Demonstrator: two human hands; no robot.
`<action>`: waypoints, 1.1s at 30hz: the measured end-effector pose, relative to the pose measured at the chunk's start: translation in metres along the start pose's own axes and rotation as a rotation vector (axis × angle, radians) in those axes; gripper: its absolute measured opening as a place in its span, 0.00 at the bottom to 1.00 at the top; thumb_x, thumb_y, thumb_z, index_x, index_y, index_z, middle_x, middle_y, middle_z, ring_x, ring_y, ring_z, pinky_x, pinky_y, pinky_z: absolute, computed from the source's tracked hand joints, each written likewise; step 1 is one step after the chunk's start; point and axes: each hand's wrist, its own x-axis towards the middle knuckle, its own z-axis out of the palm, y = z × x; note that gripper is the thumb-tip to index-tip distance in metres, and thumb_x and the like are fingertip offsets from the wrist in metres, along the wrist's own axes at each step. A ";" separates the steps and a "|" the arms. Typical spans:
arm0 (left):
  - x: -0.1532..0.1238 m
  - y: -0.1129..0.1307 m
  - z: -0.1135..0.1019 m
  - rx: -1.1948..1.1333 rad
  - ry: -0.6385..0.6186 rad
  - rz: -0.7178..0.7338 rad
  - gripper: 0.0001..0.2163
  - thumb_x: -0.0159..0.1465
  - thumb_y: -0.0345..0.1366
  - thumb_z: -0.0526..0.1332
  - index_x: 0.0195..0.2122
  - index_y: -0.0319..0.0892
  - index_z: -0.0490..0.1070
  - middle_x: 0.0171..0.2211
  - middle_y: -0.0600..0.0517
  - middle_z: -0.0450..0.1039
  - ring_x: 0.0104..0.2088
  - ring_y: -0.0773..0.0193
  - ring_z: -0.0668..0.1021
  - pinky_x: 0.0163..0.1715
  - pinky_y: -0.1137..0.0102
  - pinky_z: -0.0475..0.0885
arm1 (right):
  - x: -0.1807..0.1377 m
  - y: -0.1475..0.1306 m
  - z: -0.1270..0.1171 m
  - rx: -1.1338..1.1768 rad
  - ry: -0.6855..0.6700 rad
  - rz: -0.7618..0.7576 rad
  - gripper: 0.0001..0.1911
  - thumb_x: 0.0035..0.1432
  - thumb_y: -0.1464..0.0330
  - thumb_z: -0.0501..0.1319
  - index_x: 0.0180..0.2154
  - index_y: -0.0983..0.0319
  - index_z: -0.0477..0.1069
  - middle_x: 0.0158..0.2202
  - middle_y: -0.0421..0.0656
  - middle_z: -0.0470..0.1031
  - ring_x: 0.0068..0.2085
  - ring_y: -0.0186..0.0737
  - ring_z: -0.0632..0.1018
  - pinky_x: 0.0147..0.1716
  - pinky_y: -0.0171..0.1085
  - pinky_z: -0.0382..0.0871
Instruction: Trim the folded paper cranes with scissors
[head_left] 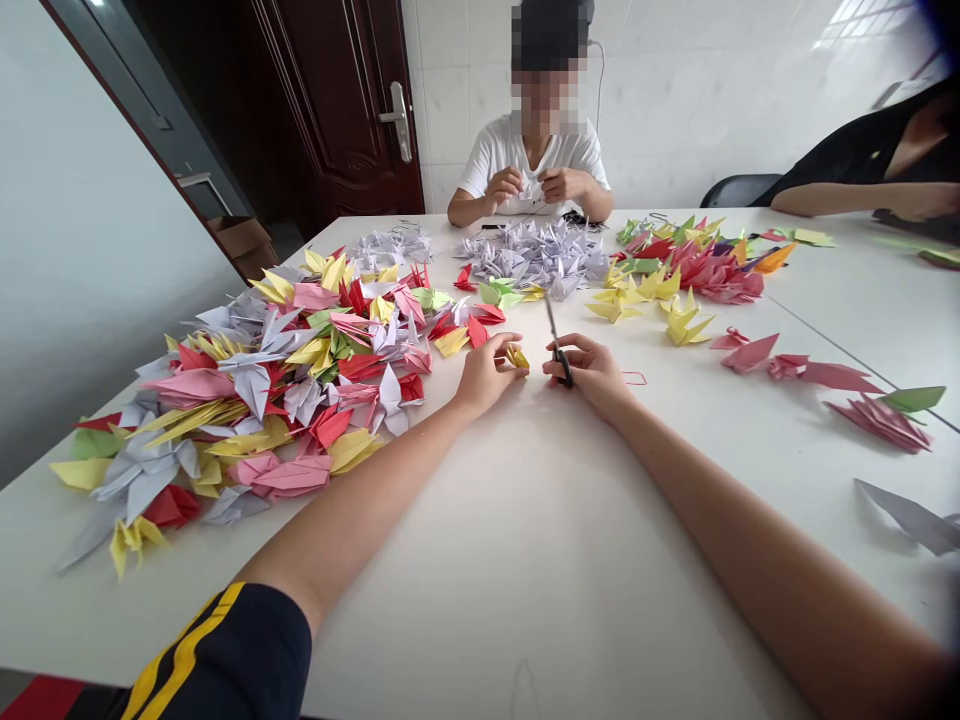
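Observation:
My left hand point(487, 372) pinches a small yellow folded paper piece point(517, 357) just above the white table point(525, 560). My right hand point(589, 370) is closed round the handles of dark scissors point(556, 340), whose blades point away from me. The two hands are a few centimetres apart, near the table's middle. A big heap of coloured paper cranes point(285, 390) lies just left of my left hand. A thin red loop point(634, 378) lies on the table right of my right hand.
A person in a white shirt point(536, 160) sits across the table with both hands folding paper, behind a pile of pale cranes point(536, 255). More coloured cranes point(690, 265) lie at the far right. Another person's arm point(862, 195) rests at the right. A dark door point(352, 100) stands behind.

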 end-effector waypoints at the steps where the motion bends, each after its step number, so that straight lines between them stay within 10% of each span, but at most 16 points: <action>1: -0.001 0.002 0.000 0.036 -0.008 0.024 0.24 0.53 0.27 0.71 0.52 0.40 0.72 0.46 0.45 0.78 0.47 0.58 0.80 0.50 0.63 0.75 | 0.001 0.000 0.000 0.010 0.047 -0.013 0.24 0.40 0.58 0.77 0.37 0.58 0.72 0.23 0.37 0.77 0.23 0.37 0.77 0.22 0.33 0.63; 12: -0.011 0.011 0.002 0.330 -0.145 0.283 0.27 0.62 0.25 0.62 0.62 0.47 0.65 0.55 0.46 0.76 0.56 0.54 0.76 0.57 0.59 0.70 | -0.003 0.001 0.008 0.063 0.027 -0.032 0.26 0.40 0.54 0.77 0.37 0.56 0.70 0.26 0.38 0.77 0.30 0.39 0.78 0.24 0.33 0.65; 33: -0.009 0.009 0.001 0.159 -0.104 0.228 0.15 0.61 0.26 0.62 0.49 0.43 0.76 0.49 0.45 0.75 0.49 0.59 0.78 0.40 0.70 0.78 | -0.003 0.001 0.009 0.044 0.081 0.006 0.19 0.43 0.62 0.74 0.35 0.58 0.69 0.24 0.39 0.79 0.28 0.41 0.80 0.25 0.34 0.67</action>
